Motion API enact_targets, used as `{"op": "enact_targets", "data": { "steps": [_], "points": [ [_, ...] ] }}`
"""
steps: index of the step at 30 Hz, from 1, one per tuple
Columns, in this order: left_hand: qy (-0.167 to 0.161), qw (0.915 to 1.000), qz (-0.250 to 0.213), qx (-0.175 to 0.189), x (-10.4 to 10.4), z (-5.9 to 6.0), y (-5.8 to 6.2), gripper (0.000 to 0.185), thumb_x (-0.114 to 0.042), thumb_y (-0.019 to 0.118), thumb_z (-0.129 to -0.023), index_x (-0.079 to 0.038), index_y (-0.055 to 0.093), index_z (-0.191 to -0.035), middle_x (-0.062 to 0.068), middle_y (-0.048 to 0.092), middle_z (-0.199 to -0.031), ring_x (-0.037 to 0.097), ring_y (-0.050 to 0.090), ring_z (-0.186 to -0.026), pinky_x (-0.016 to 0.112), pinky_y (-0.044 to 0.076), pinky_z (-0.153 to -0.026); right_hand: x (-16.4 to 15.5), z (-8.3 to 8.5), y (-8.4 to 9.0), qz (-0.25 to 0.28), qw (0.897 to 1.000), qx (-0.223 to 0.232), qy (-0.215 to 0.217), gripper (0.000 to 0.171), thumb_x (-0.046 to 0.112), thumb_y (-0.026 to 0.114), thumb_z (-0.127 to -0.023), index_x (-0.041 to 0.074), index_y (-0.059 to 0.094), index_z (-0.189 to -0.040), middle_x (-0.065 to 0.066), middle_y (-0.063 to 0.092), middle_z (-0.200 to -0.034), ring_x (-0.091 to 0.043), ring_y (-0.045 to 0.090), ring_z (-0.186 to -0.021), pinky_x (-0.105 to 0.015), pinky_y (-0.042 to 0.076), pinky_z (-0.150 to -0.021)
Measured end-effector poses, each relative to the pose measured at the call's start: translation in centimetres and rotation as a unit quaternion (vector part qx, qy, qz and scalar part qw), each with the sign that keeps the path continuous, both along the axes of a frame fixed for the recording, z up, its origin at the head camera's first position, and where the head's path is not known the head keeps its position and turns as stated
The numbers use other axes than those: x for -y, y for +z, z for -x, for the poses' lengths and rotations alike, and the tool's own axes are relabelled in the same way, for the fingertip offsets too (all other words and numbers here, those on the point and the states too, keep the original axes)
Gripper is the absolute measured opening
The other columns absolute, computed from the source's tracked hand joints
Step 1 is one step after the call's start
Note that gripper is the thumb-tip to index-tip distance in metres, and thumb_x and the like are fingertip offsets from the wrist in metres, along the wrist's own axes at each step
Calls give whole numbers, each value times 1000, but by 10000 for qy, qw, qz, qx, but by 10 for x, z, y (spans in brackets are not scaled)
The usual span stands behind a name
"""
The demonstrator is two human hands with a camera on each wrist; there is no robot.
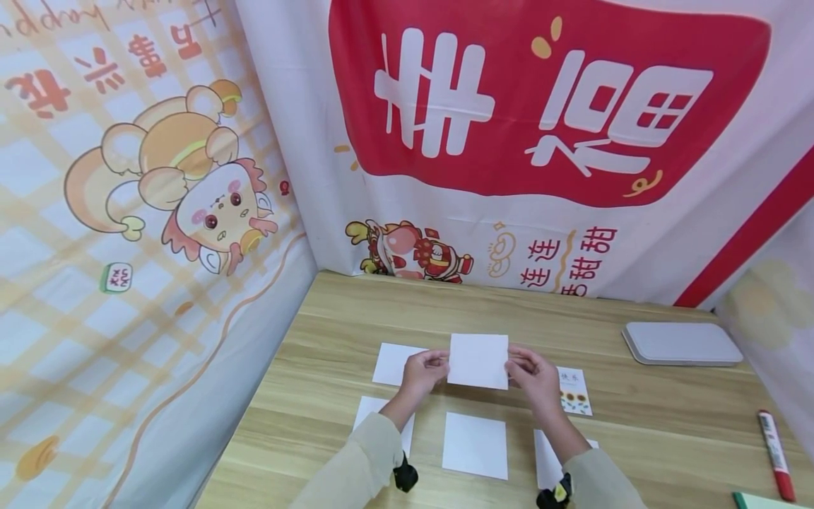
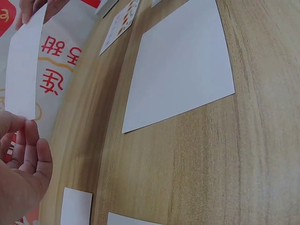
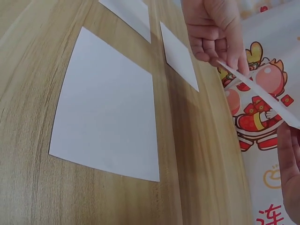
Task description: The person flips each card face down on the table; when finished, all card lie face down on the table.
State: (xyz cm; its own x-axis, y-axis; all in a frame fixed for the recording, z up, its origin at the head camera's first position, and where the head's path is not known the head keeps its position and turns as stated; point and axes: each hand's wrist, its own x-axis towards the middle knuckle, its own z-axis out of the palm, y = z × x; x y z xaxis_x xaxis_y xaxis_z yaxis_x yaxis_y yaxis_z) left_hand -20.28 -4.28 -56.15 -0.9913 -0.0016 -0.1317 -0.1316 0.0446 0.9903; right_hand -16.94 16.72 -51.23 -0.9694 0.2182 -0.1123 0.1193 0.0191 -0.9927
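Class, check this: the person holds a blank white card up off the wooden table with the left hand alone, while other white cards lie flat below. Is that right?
Not quite. Both hands hold the white card: the left hand pinches its left edge, the right hand its right edge, as the head view shows. Other cards do lie flat on the table.

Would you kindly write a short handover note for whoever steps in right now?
Left hand: pinches the left edge of the held white card.
Right hand: pinches its right edge.
The card is held up above the wooden table, blank side to the camera.
On the table: other blank cards, one straight below the held card, and a sunflower card beside the right hand.
A red marker and a grey case lie untouched on the right.
Done: one card lifted.
Left: the held card is not yet set down.
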Motion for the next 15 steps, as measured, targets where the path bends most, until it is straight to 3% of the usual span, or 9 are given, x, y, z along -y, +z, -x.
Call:
{"op": "enact_targets", "data": {
  "steps": [6, 9, 15],
  "points": [
    [-58, 9998, -163, -39, 2, -3, 7, 28, 8, 68, -74, 5, 66, -102, 10, 63, -81, 10, 57, -66, 42, 55, -68, -4, 0, -7, -152, 9998, 94, 25, 33, 2, 66, -82, -4, 58, -114, -5, 67, -89, -11, 62, -66, -26, 55, -61],
    [-125, 9996, -245, -77, 3, -8, 18, 29, 9, 66, -74, 8, 64, -103, 13, 63, -83, 11, 57, -67, 45, 54, -71, -6, 1, -11, -249, 9996, 126, 20, 33, 2, 65, -83, -3, 58, -114, -6, 68, -88, -11, 60, -61, -25, 54, -56],
    [-251, 9992, -287, -73, 2, -18, 42, 30, 7, 65, -77, 11, 61, -107, 16, 63, -88, 12, 57, -74, 38, 54, -74, -12, 4, -23, -341, 9992, 208, 19, 32, 3, 65, -83, -1, 59, -115, -3, 67, -85, -12, 58, -58, -24, 52, -53]
  ]
}}
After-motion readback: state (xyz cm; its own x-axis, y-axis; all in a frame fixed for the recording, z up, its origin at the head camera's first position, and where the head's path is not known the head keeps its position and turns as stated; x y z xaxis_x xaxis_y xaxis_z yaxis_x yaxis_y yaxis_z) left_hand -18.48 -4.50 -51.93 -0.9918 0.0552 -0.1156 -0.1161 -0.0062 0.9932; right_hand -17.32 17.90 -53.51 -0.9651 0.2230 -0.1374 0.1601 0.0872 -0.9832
